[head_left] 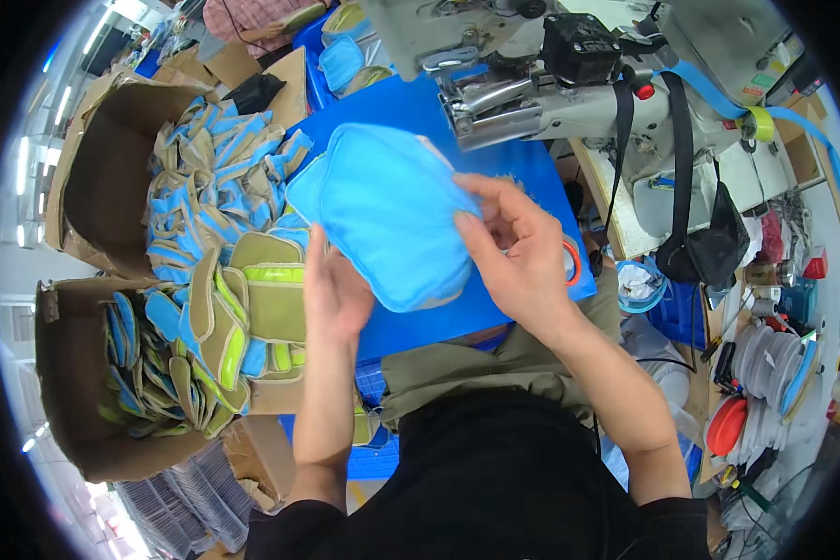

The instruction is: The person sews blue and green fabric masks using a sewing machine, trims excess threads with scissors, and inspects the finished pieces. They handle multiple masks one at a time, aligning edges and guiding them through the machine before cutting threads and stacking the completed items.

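Observation:
A blue padded fabric piece (392, 219) with rounded, stitched edges is held up above the blue work table (420, 334). My right hand (523, 247) pinches its right edge between thumb and fingers. On the lower left side, my left hand (338, 294) grips it, thumb pointing up and the other fingers largely hidden behind the fabric. Another blue flap shows behind the piece at its left. Close to my right wrist, an orange ring-shaped handle (572, 263) lies at the table's right edge.
A sewing machine (504, 112) stands at the far right of the table. On the left, cardboard boxes (103, 182) hold blue-and-beige fabric pieces (219, 177) and olive-green pads (269, 313). White reels (765, 373) stand at right. Another person's arm (271, 28) shows at top.

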Demonstrator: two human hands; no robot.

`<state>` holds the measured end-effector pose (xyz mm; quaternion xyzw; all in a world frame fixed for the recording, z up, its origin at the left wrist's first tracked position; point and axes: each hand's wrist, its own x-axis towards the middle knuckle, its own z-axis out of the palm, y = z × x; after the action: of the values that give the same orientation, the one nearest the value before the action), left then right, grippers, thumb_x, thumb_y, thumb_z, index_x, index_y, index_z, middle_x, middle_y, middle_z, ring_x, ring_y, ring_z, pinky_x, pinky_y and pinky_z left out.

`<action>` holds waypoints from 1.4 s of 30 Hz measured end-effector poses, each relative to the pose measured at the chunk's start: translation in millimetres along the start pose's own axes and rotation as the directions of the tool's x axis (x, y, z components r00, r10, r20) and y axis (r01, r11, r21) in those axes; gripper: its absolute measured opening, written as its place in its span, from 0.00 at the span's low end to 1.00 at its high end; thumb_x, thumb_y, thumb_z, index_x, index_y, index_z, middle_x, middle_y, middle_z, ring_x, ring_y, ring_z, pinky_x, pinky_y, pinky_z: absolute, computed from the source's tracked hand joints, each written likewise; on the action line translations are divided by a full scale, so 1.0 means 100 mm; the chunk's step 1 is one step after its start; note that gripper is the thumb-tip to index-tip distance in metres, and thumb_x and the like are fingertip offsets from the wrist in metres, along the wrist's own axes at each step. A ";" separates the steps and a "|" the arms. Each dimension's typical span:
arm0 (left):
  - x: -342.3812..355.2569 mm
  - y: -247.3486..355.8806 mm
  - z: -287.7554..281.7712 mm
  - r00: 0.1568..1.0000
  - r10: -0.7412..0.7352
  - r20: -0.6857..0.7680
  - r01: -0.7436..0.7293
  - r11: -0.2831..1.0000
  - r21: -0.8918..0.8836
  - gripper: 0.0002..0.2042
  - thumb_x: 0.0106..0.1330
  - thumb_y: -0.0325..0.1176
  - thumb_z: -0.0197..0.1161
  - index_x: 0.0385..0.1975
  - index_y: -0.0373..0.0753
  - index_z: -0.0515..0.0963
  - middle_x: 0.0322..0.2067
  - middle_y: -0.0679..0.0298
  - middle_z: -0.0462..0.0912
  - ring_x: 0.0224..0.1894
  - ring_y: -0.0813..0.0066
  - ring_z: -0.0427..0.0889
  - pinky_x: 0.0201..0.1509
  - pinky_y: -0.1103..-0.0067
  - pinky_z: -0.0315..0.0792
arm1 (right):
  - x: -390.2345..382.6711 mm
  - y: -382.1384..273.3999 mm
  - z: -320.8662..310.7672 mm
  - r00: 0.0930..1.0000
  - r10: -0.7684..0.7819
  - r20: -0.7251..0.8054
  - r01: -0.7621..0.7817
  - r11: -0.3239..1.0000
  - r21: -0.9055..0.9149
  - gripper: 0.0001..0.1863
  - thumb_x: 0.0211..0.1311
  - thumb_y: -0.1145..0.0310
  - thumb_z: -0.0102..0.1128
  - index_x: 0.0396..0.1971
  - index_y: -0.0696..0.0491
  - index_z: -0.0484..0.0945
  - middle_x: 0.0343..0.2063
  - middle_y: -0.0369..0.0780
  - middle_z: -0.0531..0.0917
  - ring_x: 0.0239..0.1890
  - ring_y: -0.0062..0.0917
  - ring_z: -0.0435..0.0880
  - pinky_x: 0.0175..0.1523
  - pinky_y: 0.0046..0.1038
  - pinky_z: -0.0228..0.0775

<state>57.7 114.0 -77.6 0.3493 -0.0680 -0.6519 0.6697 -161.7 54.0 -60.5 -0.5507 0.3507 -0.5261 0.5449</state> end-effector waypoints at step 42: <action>0.66 0.65 1.11 1.000 -0.017 -0.006 0.017 0.906 0.423 0.23 0.66 0.26 0.67 0.60 0.26 0.73 0.51 0.49 0.85 0.50 0.57 0.88 0.57 0.63 0.85 | 0.50 -0.29 0.14 0.838 0.545 -0.039 -0.391 0.648 0.654 0.17 0.64 0.61 0.76 0.44 0.54 0.81 0.35 0.32 0.86 0.35 0.13 0.81 0.35 0.20 0.71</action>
<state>60.3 4.8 17.1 0.4874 -0.2041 -0.6270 0.5724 -144.2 14.2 -20.3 -0.1635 0.3492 -0.5117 0.7678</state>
